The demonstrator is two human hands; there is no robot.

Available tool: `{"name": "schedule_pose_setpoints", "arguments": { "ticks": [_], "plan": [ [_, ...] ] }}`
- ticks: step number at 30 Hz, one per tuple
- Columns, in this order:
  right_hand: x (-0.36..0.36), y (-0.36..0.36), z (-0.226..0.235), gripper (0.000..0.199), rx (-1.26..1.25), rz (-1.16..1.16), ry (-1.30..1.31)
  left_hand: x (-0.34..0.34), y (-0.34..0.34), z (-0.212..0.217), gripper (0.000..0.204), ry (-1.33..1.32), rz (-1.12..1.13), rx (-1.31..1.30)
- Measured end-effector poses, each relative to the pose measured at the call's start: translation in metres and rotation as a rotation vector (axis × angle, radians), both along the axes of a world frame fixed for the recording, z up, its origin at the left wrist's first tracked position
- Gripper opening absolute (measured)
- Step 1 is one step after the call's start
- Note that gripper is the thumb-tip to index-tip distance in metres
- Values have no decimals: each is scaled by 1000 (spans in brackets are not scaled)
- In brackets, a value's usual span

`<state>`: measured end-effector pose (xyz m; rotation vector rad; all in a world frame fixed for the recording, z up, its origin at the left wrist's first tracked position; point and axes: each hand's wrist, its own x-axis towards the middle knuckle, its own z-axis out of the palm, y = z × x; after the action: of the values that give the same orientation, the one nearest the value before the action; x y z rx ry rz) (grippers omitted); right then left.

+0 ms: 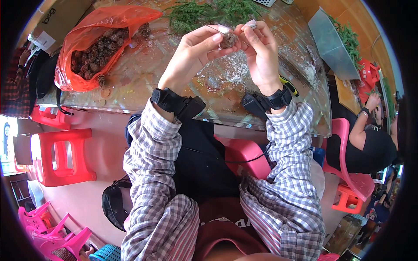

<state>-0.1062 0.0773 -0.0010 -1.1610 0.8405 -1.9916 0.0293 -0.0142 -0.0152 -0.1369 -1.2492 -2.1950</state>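
Observation:
Above the table, my left hand is closed around a small brown pine cone, held between thumb and fingers. A thin dark wire sticks out beside the cone, over the left fingers. Just right of the cone, my right hand is closed in a pinch, its fingertips close to the cone. What the right fingers grip is too small to make out. White wrapping covers fingertips on both hands.
An orange-red plastic bag of pine cones lies at the table's left. Green sprigs spread along the far side. White flakes litter the tabletop. A translucent bin stands at the right; another person's arm is beyond.

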Motion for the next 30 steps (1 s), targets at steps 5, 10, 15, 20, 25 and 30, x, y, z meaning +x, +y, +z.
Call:
{"name": "schedule_pose_setpoints", "arguments": {
  "ticks": [5, 10, 15, 20, 25, 30],
  "plan": [
    [-6, 0, -3, 8, 2, 41, 101, 1, -8, -7, 22, 23, -44, -22],
    [-9, 7, 7, 6, 20, -92, 436, 4, -13, -7, 19, -7, -82, -93],
    [-10, 8, 11, 5, 104, -257, 606, 1, -2, 1, 16, -267, 115, -183],
    [-9, 6, 6, 11, 194, -277, 527, -4, 7, 5, 22, -168, 233, -141],
    [-9, 5, 3, 23, 250, -73, 354, 0, 2, 5, 37, -66, 87, -16],
    [-7, 5, 0, 29, 245, 102, 210, 1, 1, 2, 42, -80, 48, 28]
  ]
}}
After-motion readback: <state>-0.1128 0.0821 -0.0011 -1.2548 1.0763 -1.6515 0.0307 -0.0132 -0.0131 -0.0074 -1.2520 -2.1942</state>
